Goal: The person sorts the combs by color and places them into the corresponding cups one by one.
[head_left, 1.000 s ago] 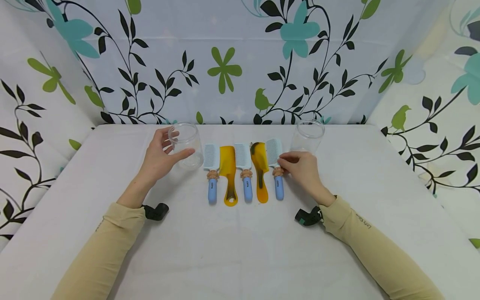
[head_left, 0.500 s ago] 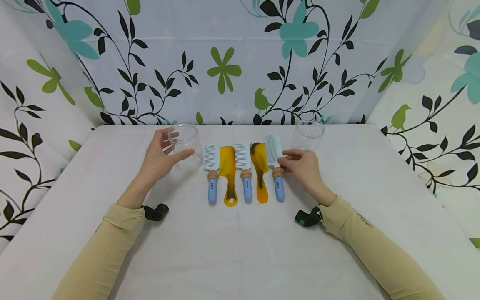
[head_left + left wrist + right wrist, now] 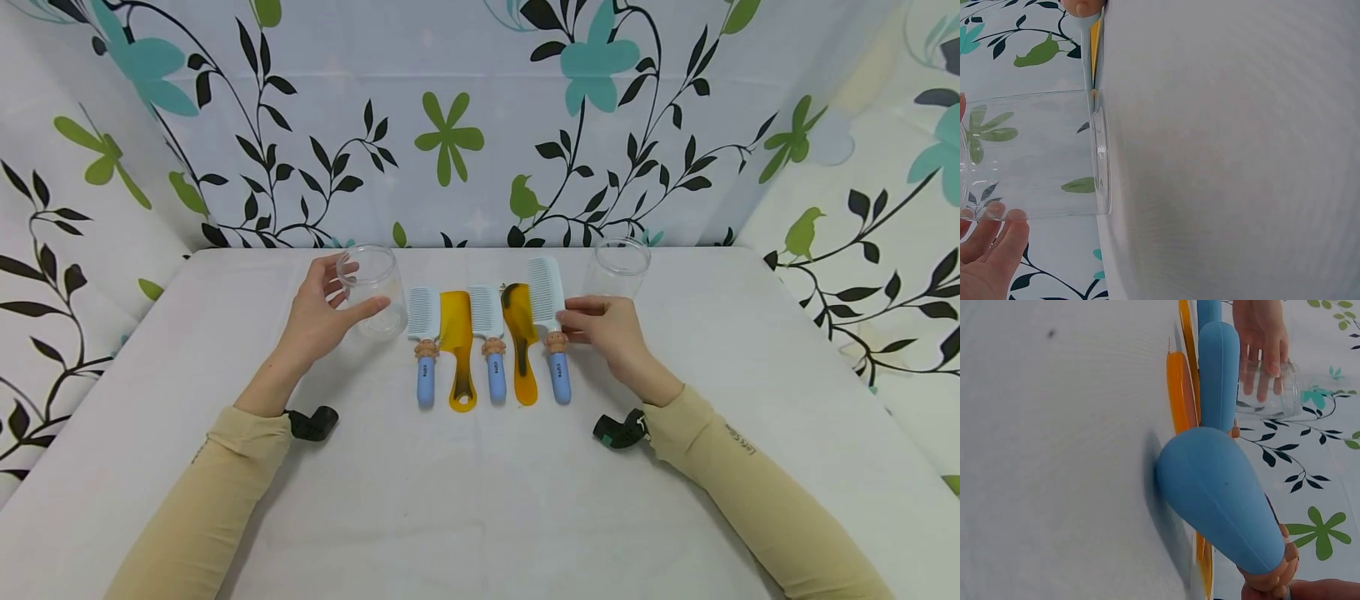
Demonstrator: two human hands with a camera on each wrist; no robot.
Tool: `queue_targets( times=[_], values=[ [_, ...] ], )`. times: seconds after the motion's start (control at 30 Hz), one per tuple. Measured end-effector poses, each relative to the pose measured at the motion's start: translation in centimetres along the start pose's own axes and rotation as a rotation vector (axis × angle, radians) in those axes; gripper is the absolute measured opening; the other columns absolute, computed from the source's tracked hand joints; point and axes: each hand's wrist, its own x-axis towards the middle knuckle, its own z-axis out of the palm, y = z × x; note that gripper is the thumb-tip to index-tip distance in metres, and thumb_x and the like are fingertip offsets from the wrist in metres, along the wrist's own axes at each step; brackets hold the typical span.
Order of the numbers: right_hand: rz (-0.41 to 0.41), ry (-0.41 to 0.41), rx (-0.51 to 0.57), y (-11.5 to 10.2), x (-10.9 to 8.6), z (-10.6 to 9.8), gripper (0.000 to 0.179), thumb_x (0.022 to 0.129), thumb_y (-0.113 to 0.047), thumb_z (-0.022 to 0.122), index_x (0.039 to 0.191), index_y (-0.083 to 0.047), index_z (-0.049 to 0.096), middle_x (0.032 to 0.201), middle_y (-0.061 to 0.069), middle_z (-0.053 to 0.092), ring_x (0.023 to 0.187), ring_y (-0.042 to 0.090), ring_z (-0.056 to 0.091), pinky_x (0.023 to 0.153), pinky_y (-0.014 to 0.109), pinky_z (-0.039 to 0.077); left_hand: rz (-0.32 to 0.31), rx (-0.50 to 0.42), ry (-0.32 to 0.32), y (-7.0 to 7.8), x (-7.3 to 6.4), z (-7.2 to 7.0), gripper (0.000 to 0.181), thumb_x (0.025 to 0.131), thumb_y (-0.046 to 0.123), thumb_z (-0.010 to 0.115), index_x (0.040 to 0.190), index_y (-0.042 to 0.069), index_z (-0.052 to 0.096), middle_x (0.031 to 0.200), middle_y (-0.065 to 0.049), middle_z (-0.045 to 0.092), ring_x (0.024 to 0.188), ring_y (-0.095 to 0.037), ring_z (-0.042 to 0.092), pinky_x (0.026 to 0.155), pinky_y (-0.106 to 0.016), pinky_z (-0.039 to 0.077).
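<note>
My left hand (image 3: 303,321) holds a clear round jar (image 3: 382,321) standing at the back left of the table, thumb on its near side and fingers on its far side. In the left wrist view, fingertips (image 3: 994,240) lie against the jar's wall. My right hand (image 3: 615,333) pinches the rightmost blue comb (image 3: 560,375) just above its brown figure. That comb's pale toothed head (image 3: 545,287) is tilted up, and its rounded handle end (image 3: 1197,469) stays low by the tablecloth. The handle fills the middle of the right wrist view.
Left of the held comb lie a dark-mottled yellow comb (image 3: 521,358), a blue comb (image 3: 495,375), a plain yellow comb (image 3: 456,333) and another blue comb (image 3: 425,375), side by side. A second clear jar (image 3: 618,275) stands behind my right hand. Patterned cloth (image 3: 480,75) walls the table (image 3: 450,500).
The head of the rightmost blue comb has risen and shifted away from me, with my right hand moving slightly up alongside. My left hand and its jar have stayed put.
</note>
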Motion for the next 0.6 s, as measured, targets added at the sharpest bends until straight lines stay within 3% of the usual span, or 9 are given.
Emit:
queue_targets(
  times=[0.6],
  values=[
    [-0.024, -0.08, 0.081, -2.0, 0.0, 0.2, 0.039, 0.098, -0.018, 0.064, 0.129, 0.003, 0.06, 0.124, 0.016, 0.063, 0.094, 0.015, 0.068, 0.085, 0.026, 0.059, 0.006, 0.0, 0.006, -0.1, -0.1, 0.0, 0.094, 0.086, 0.04, 0.078, 0.155, 0.01, 0.022, 0.155, -0.015, 0.039, 0.144, -0.038, 0.036, 0.118, -0.05, 0.034]
  ],
)
